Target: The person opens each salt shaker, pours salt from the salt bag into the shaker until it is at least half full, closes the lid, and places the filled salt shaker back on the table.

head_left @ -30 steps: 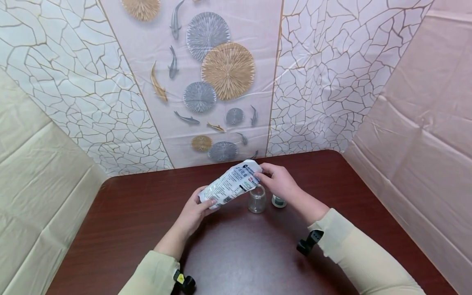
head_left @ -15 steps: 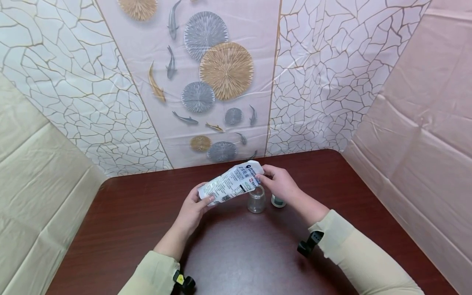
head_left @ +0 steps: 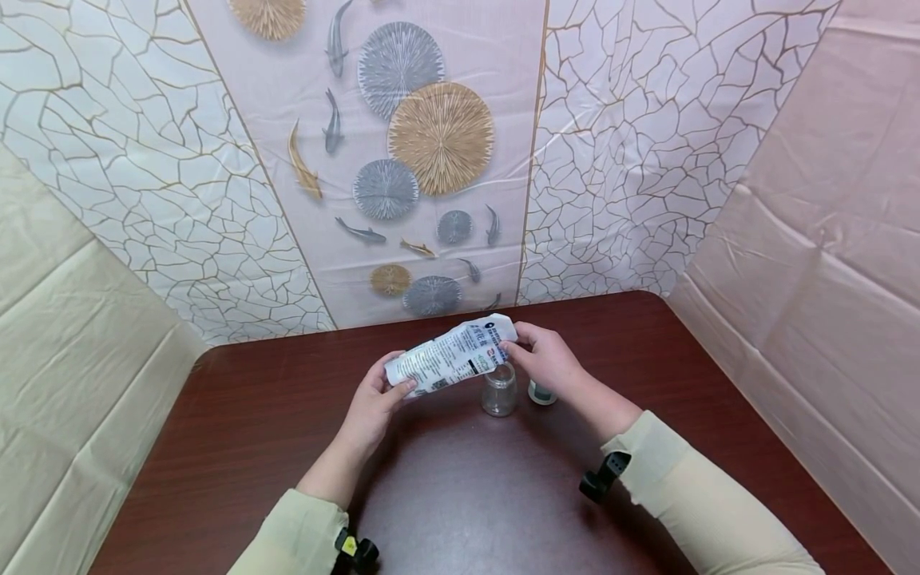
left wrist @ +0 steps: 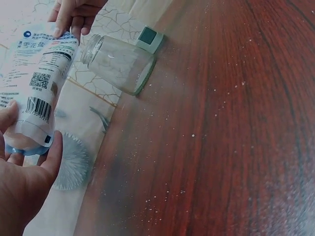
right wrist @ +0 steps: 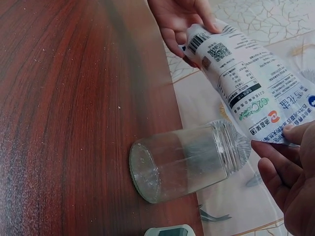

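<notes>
A white printed bag of salt [head_left: 453, 355] is held tilted between both hands, its right end over a clear glass jar [head_left: 499, 391]. My left hand [head_left: 375, 399] grips the bag's lower left end, thumb on the printed face and fingers beneath. With thumb and fingers, my right hand [head_left: 546, 355] pinches the upper right corner beside the jar. The jar stands upright and uncapped on the table; its glass looks clear in the right wrist view, where the bag's corner [right wrist: 266, 132] is near the threaded mouth [right wrist: 231, 147].
Just right of the jar stands a small pale thing with a dark green face [head_left: 542, 393], partly hidden by the right hand in the head view. Fine white grains [left wrist: 193, 135] are scattered over the dark red wooden table [head_left: 287, 431]. A patterned cloth wall [head_left: 611, 200] rises behind it.
The bag has tilted slightly toward level as my left hand rose a little, and its right end has shifted slightly right. The jar stays standing; both hands keep their hold.
</notes>
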Available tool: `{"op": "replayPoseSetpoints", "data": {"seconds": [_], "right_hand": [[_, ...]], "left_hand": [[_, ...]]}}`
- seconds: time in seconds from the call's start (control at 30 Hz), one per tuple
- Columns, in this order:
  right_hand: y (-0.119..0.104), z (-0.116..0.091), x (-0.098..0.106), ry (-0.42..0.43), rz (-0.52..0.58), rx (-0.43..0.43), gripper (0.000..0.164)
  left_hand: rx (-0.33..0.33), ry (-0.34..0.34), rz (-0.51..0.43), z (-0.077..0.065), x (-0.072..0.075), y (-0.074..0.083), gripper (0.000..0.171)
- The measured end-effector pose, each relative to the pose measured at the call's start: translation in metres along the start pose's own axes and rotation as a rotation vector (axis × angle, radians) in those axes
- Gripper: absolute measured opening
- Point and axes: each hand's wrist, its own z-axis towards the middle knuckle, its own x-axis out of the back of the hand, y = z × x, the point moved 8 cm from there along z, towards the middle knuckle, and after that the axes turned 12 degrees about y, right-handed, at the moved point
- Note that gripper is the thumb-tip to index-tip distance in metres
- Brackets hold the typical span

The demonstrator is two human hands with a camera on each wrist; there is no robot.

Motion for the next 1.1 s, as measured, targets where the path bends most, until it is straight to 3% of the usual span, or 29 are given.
{"op": "replayPoseSetpoints", "data": {"seconds": [0.33, 0.8, 1.1], "right_hand": [[0.007, -0.001, -0.003, -0.01, 0.033, -0.05, 0.024], [0.01, -0.001, -0.003, -0.009, 0.043, -0.067, 0.028], [0.012, -0.001, -0.004, -0.01, 0.06, -0.083, 0.028]], "left_hand": [[-0.063, 0.005, 0.093, -0.001, -0.001, 0.009, 0.05], [-0.109, 0.01, 0.183, -0.002, -0.001, 0.022, 0.047], [-0.078, -0.009, 0.204, 0.001, -0.001, 0.024, 0.049]]}}
